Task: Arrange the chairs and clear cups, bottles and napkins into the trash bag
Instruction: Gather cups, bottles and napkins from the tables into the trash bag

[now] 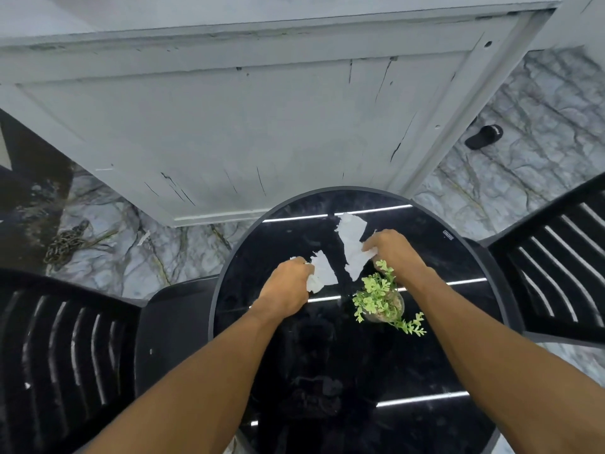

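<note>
Marble-patterned floor and a white door surround a round black table, seen from the head camera. Toward its far side are 2 torn napkins. The left hand curls round the near napkin. The right hand pinches the far napkin beside a small plant. Both look featherlight and tearable (crumple, don't tug).
</note>
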`<state>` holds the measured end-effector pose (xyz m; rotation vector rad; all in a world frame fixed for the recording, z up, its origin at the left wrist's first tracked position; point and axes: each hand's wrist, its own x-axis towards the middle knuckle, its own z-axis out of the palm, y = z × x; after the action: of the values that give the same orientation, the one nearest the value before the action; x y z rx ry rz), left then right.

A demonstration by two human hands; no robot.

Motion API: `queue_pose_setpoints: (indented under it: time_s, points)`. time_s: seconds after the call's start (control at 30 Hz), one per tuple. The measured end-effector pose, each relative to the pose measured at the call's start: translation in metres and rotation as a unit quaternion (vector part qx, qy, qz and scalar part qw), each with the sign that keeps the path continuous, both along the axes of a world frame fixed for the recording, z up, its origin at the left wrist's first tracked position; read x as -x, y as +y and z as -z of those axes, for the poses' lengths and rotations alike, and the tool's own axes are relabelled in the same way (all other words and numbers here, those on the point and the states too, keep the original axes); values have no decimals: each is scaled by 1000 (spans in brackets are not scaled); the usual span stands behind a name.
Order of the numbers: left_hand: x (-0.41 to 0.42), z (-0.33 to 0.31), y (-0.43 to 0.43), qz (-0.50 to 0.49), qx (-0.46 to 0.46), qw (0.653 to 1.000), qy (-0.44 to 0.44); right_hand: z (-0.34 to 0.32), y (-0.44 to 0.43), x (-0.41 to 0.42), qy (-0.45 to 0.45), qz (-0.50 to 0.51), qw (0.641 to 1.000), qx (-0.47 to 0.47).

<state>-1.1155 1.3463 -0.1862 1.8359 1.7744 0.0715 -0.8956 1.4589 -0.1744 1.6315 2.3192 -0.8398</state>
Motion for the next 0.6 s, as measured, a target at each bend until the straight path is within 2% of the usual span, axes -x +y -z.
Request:
queue_pose_setpoints:
  time_s: [0.17, 0.47, 0.6]
  points:
    - [23, -14, 0, -53, -23, 998, -16, -9, 8, 14, 22, 0, 1000, 19]
    - [45, -27, -22, -103, -31, 994, -32, -25, 19, 38, -32, -68, 996, 43]
    - [56, -27, -32, -120, -30, 992, -22, -18, 31, 42, -66, -51, 993, 84]
